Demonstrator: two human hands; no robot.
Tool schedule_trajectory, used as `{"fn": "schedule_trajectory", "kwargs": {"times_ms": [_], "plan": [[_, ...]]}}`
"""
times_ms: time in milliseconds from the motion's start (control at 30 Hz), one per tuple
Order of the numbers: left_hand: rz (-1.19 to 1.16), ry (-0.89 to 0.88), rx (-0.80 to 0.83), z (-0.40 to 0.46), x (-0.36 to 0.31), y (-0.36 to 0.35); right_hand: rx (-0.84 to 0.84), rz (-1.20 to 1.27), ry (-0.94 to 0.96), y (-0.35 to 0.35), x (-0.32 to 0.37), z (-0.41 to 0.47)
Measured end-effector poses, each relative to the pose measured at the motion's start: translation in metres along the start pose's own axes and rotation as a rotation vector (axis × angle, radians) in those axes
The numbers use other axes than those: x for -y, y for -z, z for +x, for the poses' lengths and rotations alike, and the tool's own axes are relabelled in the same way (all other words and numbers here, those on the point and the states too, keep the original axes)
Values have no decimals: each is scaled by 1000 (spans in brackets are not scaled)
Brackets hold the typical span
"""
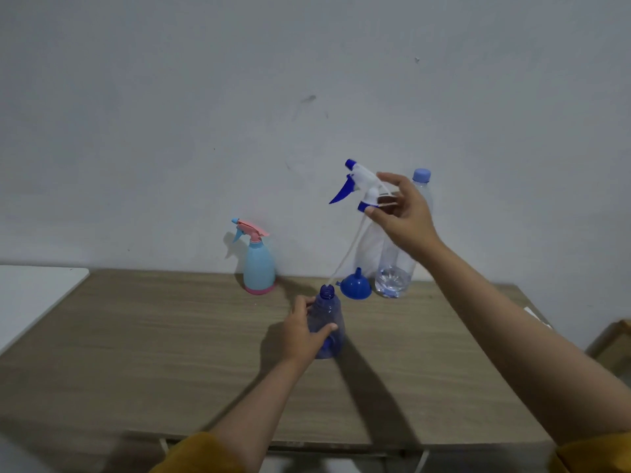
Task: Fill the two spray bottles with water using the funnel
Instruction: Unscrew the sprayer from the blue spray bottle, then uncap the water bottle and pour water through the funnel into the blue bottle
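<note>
Left hand [300, 332] fingers wrapped round uncapped blue bottle [326, 327], right hand [403, 213] fingers pinching its spray head [362, 186] above, bare table [136, 336] left of them, one funnel [355, 285], one pastel sprayer [257, 264], one water bottle [397, 268] beyond.

A wooden table [136, 353] meets a grey wall [205, 97]; perhaps a cardboard box [611, 343] at far right

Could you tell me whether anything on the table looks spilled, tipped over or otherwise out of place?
Nothing stands out. The funnel rests mouth-down by the water bottle; the pink-topped spray bottle stands upright, and no spill shows on the table.
</note>
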State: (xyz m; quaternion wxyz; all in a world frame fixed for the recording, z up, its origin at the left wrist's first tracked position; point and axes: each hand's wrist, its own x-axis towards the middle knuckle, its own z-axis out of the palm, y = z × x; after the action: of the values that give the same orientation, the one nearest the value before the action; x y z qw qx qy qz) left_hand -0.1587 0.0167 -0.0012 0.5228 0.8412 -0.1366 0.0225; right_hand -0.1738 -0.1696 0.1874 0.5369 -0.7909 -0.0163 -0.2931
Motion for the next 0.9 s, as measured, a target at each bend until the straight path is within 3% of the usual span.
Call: {"fn": "schedule_trajectory", "kwargs": {"times_ms": [167,333,533,700,900], "plan": [[-14,15,-9,1,3,-3,38,-116,-107,34,-6,0],[12,18,5,0,6,-6,217,-309,-406,31,-79,-33],[36,11,-9,-2,6,-10,375,-327,-634,14,-154,-80],[58,25,-39,-2,12,-14,438,-343,-696,6,-182,-94],[75,7,-57,-2,16,-16,592,-589,-643,8,-203,-88]]}}
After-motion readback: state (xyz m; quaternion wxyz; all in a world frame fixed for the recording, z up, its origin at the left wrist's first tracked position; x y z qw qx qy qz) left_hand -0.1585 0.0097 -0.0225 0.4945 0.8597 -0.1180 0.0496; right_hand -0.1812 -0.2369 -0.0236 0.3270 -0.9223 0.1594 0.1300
